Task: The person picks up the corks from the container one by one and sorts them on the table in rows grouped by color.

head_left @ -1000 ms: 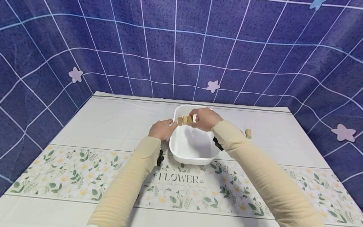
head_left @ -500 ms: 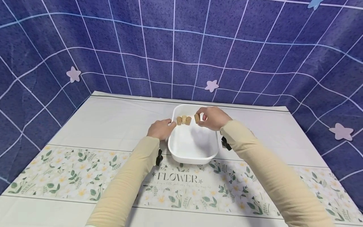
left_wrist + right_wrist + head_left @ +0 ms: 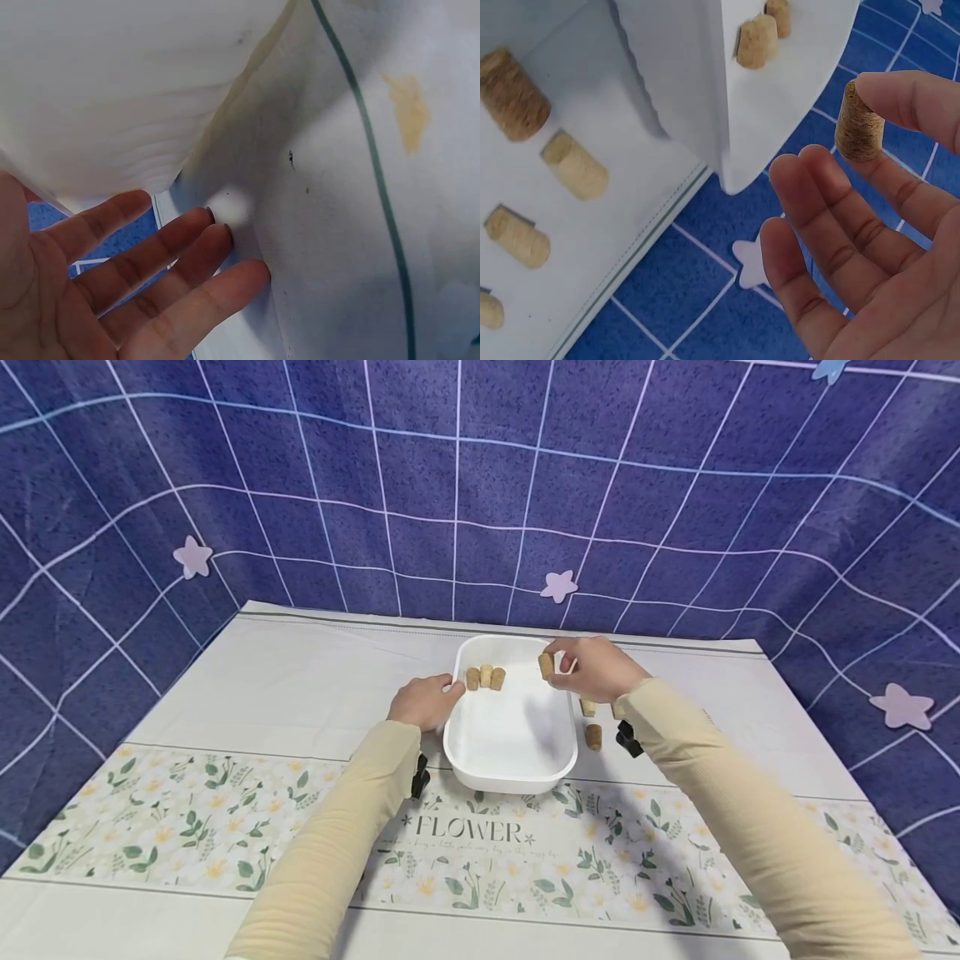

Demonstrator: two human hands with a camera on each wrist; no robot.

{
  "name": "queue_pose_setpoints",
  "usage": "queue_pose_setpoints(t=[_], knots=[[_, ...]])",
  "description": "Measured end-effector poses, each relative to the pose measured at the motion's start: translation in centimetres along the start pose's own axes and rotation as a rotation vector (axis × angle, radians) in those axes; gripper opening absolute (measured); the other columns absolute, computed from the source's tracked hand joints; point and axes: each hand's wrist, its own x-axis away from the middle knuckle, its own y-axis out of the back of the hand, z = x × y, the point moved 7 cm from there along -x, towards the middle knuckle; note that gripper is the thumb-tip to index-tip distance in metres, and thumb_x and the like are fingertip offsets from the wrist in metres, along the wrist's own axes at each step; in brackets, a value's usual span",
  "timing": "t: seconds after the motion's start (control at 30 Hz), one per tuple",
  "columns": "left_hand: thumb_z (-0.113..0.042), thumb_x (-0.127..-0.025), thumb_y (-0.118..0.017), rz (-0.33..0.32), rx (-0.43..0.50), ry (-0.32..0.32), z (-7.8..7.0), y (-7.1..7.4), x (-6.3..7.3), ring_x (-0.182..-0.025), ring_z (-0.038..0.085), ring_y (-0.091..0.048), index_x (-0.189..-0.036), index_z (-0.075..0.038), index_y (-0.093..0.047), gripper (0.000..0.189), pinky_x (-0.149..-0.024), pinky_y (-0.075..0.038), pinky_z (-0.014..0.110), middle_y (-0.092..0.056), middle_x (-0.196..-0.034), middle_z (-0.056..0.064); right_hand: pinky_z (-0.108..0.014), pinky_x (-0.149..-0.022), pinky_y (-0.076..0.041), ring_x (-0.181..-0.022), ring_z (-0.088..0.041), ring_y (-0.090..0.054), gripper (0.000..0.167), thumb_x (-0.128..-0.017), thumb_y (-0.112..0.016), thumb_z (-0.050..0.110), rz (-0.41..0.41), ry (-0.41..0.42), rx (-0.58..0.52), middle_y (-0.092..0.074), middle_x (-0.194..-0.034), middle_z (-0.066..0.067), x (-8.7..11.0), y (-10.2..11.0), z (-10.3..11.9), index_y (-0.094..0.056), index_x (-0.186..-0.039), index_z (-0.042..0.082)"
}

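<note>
In the head view, a white plastic basin (image 3: 510,735) stands on the table, with three corks (image 3: 486,677) side by side near its far left wall. My left hand (image 3: 426,702) holds the basin's left rim, thumb over the edge; in the left wrist view its other fingers (image 3: 172,259) spread below the basin's outer wall. My right hand (image 3: 600,667) is over the far right part of the basin. Its thumb and index finger pinch a cork (image 3: 860,124), which stands nearly upright in the right wrist view, while the remaining fingers are loosely bent.
Several loose corks lie on the table right of the basin, among them a darker cork (image 3: 593,737) and a pale cork (image 3: 576,165). A white tablecloth (image 3: 315,668) with a flowered band covers the table. Behind it hangs a blue curtain (image 3: 420,477) with stars.
My right hand has moved right with the pinched cork, away from the three corks in the basin. Corks on the table to the right have come into view. The left hand stays at the rim.
</note>
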Motion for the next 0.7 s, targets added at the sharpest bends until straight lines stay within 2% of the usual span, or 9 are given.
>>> queue_pose_setpoints(t=[0.2, 0.5, 0.63, 0.7], knots=[[-0.041, -0.106, -0.031, 0.001, 0.004, 0.001, 0.0, 0.0, 0.0, -0.13, 0.043, -0.054, -0.153, -0.01, -0.047, 0.058, -0.11, -0.041, 0.052, -0.054, -0.147, 0.018, -0.042, -0.08, -0.052, -0.085, -0.026, -0.064, 0.045, -0.095, -0.068, 0.015, -0.014, -0.011, -0.026, -0.066, -0.103, -0.017, 1.2, 0.8, -1.3, -0.059, -0.136, -0.001], [-0.041, -0.106, -0.031, 0.008, 0.001, 0.009, 0.1, -0.1, -0.1, -0.133, 0.043, -0.051, -0.154, -0.01, -0.045, 0.059, -0.112, -0.039, 0.052, -0.052, -0.149, 0.018, -0.043, -0.077, -0.052, -0.089, -0.026, -0.065, 0.046, -0.096, -0.068, 0.019, -0.026, -0.052, -0.074, -0.066, -0.103, -0.014, 2.8, 0.9, -3.9, -0.059, -0.138, 0.002], [-0.042, -0.106, -0.03, 0.015, 0.0, 0.014, 0.2, -0.3, -0.4, -0.134, 0.043, -0.05, -0.155, -0.011, -0.044, 0.06, -0.112, -0.038, 0.052, -0.051, -0.151, 0.017, -0.037, -0.063, -0.053, -0.085, -0.024, -0.065, 0.044, -0.096, -0.067, 0.017, -0.02, -0.059, -0.107, -0.066, -0.103, -0.015, 3.5, 0.6, -5.0, -0.059, -0.137, 0.002], [-0.043, -0.106, -0.03, 0.015, 0.001, 0.016, 0.3, -0.3, -0.4, -0.135, 0.043, -0.05, -0.155, -0.011, -0.044, 0.06, -0.112, -0.038, 0.052, -0.05, -0.151, 0.017, -0.035, -0.061, -0.053, -0.084, -0.023, -0.065, 0.043, -0.096, -0.067, 0.017, -0.017, -0.058, -0.11, -0.066, -0.102, -0.015, 3.8, 0.4, -5.5, -0.06, -0.136, 0.001]])
